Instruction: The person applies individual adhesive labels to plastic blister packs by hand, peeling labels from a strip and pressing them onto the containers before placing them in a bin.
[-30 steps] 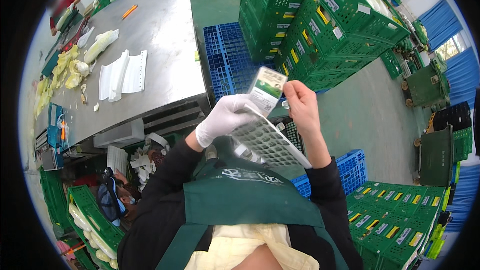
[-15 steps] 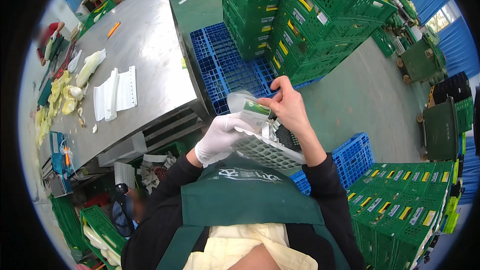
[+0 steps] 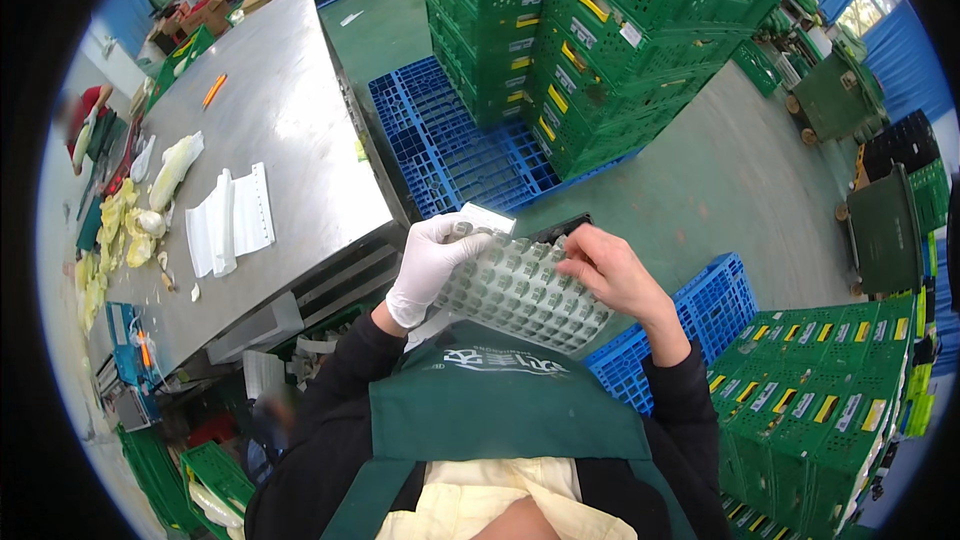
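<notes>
Plainly, the label sheet (image 3: 525, 300), a pale sheet covered with rows of small rounded labels, is held up in front of the person's green apron (image 3: 510, 420), tilted so that its far edge lies between the two hands. The left hand (image 3: 428, 268), in a white glove, grasps the sheet at its far left corner, thumb on the printed face. A white card (image 3: 488, 218) sticks out just beyond that thumb, beside the sheet's far edge. The bare right hand (image 3: 618, 275) is at the far right part of the sheet with its fingers curled and thumb and fingertips close together; whether a label is pinched between them, I cannot tell. Behind the sheet a dark edge shows, perhaps that of a basket, though too much is covered to be sure.

To the left stands a metal table (image 3: 300, 155). On it lie white wrapping sheets (image 3: 232, 222), a pale long vegetable (image 3: 176, 170), loose yellowish leaves (image 3: 118, 215) and an orange tool (image 3: 214, 90). Beyond the hands, a blue pallet (image 3: 440, 165) carries stacked green crates (image 3: 610, 90). A second blue pallet (image 3: 728, 295) is near the right forearm, with more green crates (image 3: 800, 390) beside it.
</notes>
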Demonstrator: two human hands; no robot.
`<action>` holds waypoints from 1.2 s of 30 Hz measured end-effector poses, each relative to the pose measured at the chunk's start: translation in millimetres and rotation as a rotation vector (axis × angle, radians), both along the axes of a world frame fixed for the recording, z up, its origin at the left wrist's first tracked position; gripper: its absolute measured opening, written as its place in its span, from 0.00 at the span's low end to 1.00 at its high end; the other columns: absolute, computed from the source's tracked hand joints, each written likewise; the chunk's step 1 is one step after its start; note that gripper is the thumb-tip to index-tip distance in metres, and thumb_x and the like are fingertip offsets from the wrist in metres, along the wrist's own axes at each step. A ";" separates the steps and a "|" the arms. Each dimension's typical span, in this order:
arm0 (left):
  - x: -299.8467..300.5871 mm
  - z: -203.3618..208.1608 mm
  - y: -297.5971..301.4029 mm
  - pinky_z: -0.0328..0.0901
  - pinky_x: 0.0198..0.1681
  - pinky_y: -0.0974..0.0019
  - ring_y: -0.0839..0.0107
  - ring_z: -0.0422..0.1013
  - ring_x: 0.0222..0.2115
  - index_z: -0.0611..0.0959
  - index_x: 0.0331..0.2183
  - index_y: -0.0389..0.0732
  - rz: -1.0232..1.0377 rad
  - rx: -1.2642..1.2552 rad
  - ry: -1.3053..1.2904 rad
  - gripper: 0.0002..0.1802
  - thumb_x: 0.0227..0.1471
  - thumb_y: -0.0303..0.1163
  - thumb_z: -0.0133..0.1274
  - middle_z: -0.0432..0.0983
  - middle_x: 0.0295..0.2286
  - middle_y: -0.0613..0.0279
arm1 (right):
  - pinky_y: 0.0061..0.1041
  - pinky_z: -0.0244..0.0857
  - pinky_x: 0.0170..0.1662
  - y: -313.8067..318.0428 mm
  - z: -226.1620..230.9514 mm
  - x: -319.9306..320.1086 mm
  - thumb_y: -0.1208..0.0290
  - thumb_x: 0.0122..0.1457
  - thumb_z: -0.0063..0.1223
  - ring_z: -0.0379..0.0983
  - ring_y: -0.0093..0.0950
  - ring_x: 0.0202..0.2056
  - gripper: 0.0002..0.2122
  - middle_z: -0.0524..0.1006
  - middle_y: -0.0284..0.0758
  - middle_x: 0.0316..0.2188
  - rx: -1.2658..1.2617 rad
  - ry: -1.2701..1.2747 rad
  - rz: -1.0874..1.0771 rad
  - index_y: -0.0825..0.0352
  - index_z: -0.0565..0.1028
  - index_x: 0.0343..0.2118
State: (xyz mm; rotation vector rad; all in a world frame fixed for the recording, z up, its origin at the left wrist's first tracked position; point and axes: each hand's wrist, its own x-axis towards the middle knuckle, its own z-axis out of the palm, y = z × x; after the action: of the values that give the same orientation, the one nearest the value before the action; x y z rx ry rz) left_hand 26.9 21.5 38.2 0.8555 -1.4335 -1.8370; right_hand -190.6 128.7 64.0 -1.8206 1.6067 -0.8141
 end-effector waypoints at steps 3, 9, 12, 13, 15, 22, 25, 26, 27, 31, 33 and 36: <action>-3.2 0.6 -4.2 0.65 0.32 0.78 0.82 0.71 0.27 0.80 0.36 0.34 -0.168 -0.024 -0.028 0.11 0.46 0.24 0.55 0.77 0.29 0.65 | 0.31 0.62 0.29 -8.4 15.9 13.6 0.62 0.45 0.59 0.67 0.36 0.28 0.16 0.68 0.38 0.25 -0.180 0.195 -0.056 0.68 0.65 0.27; -18.1 3.7 -4.0 0.64 0.32 0.78 0.82 0.70 0.28 0.79 0.36 0.33 -0.236 0.007 -0.026 0.11 0.47 0.24 0.55 0.77 0.29 0.65 | 0.28 0.63 0.22 -21.7 0.5 18.9 0.67 0.50 0.51 0.68 0.33 0.21 0.09 0.67 0.35 0.19 -0.397 0.531 0.087 0.66 0.65 0.26; -22.7 -4.3 -8.2 0.64 0.33 0.77 0.82 0.70 0.28 0.79 0.36 0.33 -0.252 0.051 -0.023 0.11 0.47 0.23 0.54 0.77 0.29 0.64 | 0.25 0.61 0.18 -15.5 -2.9 23.8 0.74 0.46 0.48 0.66 0.27 0.17 0.06 0.65 0.32 0.16 -0.549 0.699 0.163 0.66 0.66 0.26; -24.1 -8.4 -10.0 0.65 0.34 0.77 0.81 0.70 0.29 0.79 0.36 0.32 -0.257 0.066 -0.030 0.11 0.46 0.23 0.54 0.77 0.29 0.64 | 0.24 0.61 0.17 -11.2 -3.6 29.0 0.74 0.45 0.48 0.66 0.25 0.17 0.06 0.64 0.31 0.16 -0.578 0.769 0.178 0.66 0.66 0.26; -23.9 -20.9 -9.7 0.65 0.35 0.75 0.79 0.70 0.31 0.80 0.32 0.33 -0.219 0.026 0.022 0.07 0.46 0.21 0.54 0.76 0.31 0.63 | 0.23 0.60 0.17 -0.6 3.9 42.1 0.74 0.45 0.49 0.66 0.22 0.16 0.04 0.65 0.30 0.15 -0.695 0.713 0.154 0.65 0.66 0.22; -27.0 -28.1 -12.3 0.64 0.40 0.68 0.69 0.71 0.36 0.81 0.28 0.37 -0.475 -0.429 0.174 0.04 0.44 0.24 0.57 0.75 0.32 0.59 | 0.18 0.59 0.27 -21.2 -27.6 10.4 0.64 0.56 0.50 0.65 0.16 0.25 0.13 0.74 0.29 0.24 0.150 -0.808 -0.421 0.72 0.74 0.30; -27.9 -27.5 -13.8 0.64 0.40 0.69 0.69 0.70 0.37 0.80 0.27 0.36 -0.540 -0.273 0.141 0.04 0.44 0.24 0.57 0.74 0.34 0.59 | 0.13 0.59 0.28 -27.9 -26.9 18.0 0.62 0.59 0.47 0.65 0.12 0.26 0.14 0.75 0.27 0.27 0.038 -0.936 -0.487 0.70 0.75 0.37; -26.5 -33.3 -13.8 0.63 0.40 0.73 0.73 0.70 0.35 0.80 0.28 0.36 -0.550 -0.326 0.097 0.04 0.44 0.21 0.55 0.73 0.35 0.62 | 0.14 0.59 0.26 -30.0 -20.2 14.6 0.63 0.59 0.48 0.64 0.12 0.25 0.14 0.75 0.27 0.26 0.016 -0.971 -0.541 0.70 0.76 0.36; -20.7 -39.8 -11.6 0.64 0.38 0.71 0.72 0.70 0.35 0.80 0.27 0.36 -0.613 -0.169 0.058 0.03 0.44 0.22 0.56 0.73 0.34 0.59 | 0.14 0.58 0.25 -31.2 -14.4 9.4 0.63 0.59 0.48 0.64 0.11 0.23 0.13 0.75 0.28 0.26 -0.005 -1.004 -0.593 0.70 0.76 0.35; -19.3 -36.0 -3.6 0.64 0.37 0.73 0.75 0.71 0.32 0.80 0.28 0.36 -0.484 -0.214 -0.045 0.04 0.44 0.20 0.55 0.75 0.29 0.63 | 0.17 0.56 0.24 -26.6 -41.4 -21.0 0.70 0.57 0.49 0.59 0.14 0.21 0.10 0.68 0.24 0.17 -0.077 -0.257 -0.821 0.71 0.71 0.22; -19.9 -42.4 -6.9 0.64 0.39 0.73 0.77 0.69 0.34 0.81 0.33 0.36 -0.470 -0.179 -0.032 0.10 0.45 0.18 0.52 0.74 0.32 0.64 | 0.18 0.54 0.23 -16.8 -34.3 1.3 0.72 0.55 0.51 0.56 0.15 0.20 0.10 0.63 0.25 0.14 -0.115 -0.446 -0.665 0.70 0.68 0.20; -21.7 -38.7 -5.6 0.64 0.40 0.72 0.76 0.70 0.34 0.81 0.34 0.36 -0.471 -0.210 -0.010 0.11 0.45 0.18 0.51 0.74 0.32 0.63 | 0.22 0.58 0.23 -15.6 -34.9 34.3 0.67 0.51 0.57 0.64 0.21 0.18 0.12 0.70 0.34 0.14 -0.047 -0.377 -0.551 0.71 0.70 0.20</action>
State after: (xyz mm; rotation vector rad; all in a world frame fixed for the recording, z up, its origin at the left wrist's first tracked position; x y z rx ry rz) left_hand 5.2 15.9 -0.5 0.4465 -1.9164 -1.9597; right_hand -156.2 113.2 29.1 -1.1541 1.8520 -1.3510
